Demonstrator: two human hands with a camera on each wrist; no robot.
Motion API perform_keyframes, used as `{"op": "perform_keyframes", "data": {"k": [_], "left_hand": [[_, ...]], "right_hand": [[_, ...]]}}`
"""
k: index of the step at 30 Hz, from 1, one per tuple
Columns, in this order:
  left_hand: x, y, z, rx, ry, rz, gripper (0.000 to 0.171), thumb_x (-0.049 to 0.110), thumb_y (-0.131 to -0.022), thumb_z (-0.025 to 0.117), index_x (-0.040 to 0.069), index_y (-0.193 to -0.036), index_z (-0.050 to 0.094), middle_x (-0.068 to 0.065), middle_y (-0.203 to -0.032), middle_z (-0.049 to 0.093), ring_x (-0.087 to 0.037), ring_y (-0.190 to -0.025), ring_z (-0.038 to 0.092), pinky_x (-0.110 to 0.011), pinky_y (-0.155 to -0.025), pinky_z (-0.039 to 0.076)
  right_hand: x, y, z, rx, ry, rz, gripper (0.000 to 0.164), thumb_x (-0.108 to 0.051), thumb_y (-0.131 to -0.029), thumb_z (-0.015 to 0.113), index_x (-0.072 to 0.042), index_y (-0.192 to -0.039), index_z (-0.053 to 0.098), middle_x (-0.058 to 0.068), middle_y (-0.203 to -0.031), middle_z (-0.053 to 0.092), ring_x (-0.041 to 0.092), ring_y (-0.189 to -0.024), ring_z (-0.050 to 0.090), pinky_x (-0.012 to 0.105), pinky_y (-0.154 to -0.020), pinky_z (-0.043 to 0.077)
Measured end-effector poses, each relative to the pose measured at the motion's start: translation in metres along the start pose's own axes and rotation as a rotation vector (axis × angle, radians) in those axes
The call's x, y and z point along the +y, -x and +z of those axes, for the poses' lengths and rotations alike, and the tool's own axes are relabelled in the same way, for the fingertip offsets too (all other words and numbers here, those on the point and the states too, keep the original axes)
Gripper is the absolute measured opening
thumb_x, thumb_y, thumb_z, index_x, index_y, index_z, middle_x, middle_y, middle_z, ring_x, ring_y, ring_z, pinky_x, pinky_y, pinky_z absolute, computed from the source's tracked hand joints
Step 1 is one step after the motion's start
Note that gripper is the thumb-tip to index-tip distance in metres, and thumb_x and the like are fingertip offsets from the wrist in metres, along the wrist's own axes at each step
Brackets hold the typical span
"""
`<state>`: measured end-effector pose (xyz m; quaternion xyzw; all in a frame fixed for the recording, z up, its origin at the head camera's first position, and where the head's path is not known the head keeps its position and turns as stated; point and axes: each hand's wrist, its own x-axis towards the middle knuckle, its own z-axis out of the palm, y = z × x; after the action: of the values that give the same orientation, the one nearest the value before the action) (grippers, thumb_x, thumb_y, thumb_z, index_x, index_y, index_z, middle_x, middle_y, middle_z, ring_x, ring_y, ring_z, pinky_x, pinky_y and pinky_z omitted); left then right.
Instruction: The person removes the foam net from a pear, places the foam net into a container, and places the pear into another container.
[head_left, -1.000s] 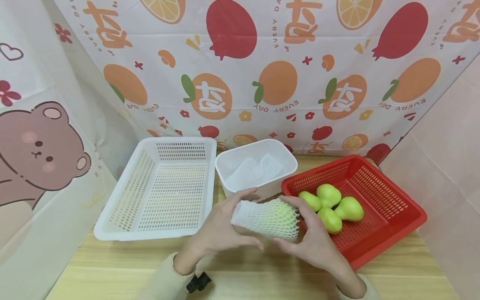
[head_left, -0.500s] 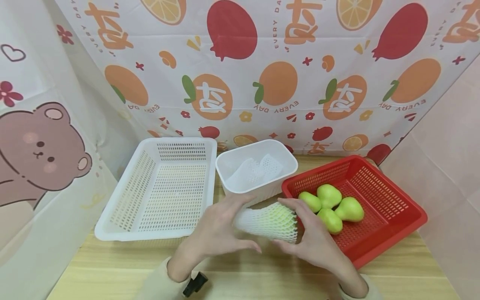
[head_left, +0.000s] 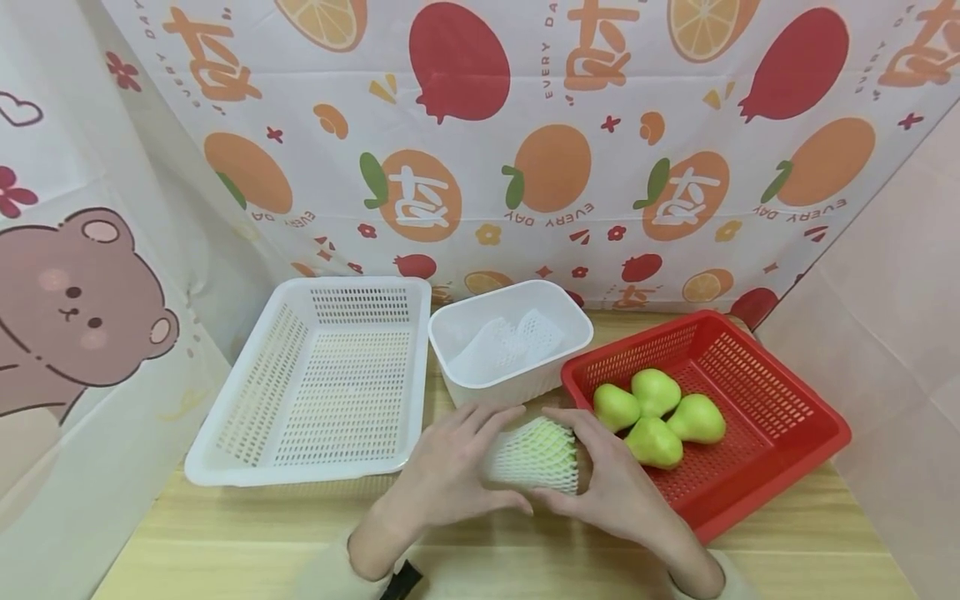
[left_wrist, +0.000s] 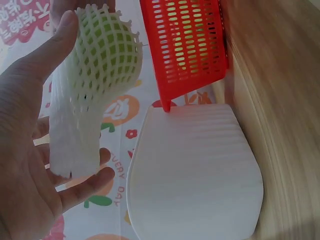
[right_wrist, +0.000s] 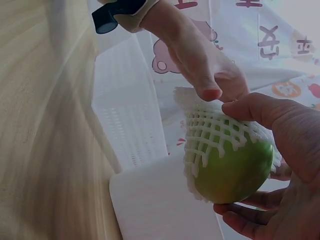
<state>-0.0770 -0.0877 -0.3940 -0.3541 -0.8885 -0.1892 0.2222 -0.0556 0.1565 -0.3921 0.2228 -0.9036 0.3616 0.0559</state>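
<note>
A green pear sits inside a white foam net, its round bottom bare at the net's mouth in the right wrist view. My right hand holds the wide end, thumb on the net and fingers under the fruit. At the narrow end, my left hand curls around the net, with the thumb on one side and the fingers behind it. In the left wrist view the net's narrow tail hangs past the pear between thumb and fingers. Both hands are above the table, in front of the small white tub.
More foam nets lie in the tub. On the right, a red basket holds several green pears. A large white basket stands at the left on the wooden table. A printed curtain hangs behind.
The netted pear has shifted slightly left and toward me with both hands. My left hand has slid farther over the narrow end, which its fingers now cover in the head view.
</note>
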Motion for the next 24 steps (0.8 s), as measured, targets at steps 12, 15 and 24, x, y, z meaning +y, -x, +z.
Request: {"op": "perform_keyframes", "data": {"k": [12,15,24], "left_hand": [[0.009,-0.002,0.009,-0.023,-0.052,0.058,0.108,0.078,-0.058,0.088,0.020,-0.144,0.060,0.005,-0.127,0.072,-0.013,-0.109,0.068,-0.029,-0.087,0.060],[0.011,-0.001,0.011,-0.041,-0.071,0.056,0.106,0.077,-0.059,0.089,0.021,-0.144,0.060,0.005,-0.126,0.072,-0.013,-0.108,0.068,-0.029,-0.087,0.060],[0.011,0.000,0.013,-0.057,-0.078,0.042,0.099,0.057,-0.056,0.096,0.019,-0.140,0.059,0.005,-0.121,0.071,-0.013,-0.105,0.070,-0.029,-0.086,0.061]], "right_hand": [[-0.001,0.000,0.011,-0.010,-0.029,0.034,0.089,-0.052,-0.073,0.094,-0.026,-0.148,0.055,-0.014,-0.141,0.064,0.003,-0.115,0.062,0.030,-0.095,0.057],[-0.001,0.000,0.012,-0.011,-0.033,0.055,0.090,-0.054,-0.072,0.094,-0.025,-0.149,0.055,-0.013,-0.141,0.064,0.003,-0.111,0.063,0.030,-0.094,0.057],[-0.003,0.000,0.011,-0.020,-0.067,0.058,0.088,-0.051,-0.074,0.093,-0.024,-0.149,0.055,-0.014,-0.142,0.064,0.004,-0.110,0.064,0.031,-0.093,0.058]]}}
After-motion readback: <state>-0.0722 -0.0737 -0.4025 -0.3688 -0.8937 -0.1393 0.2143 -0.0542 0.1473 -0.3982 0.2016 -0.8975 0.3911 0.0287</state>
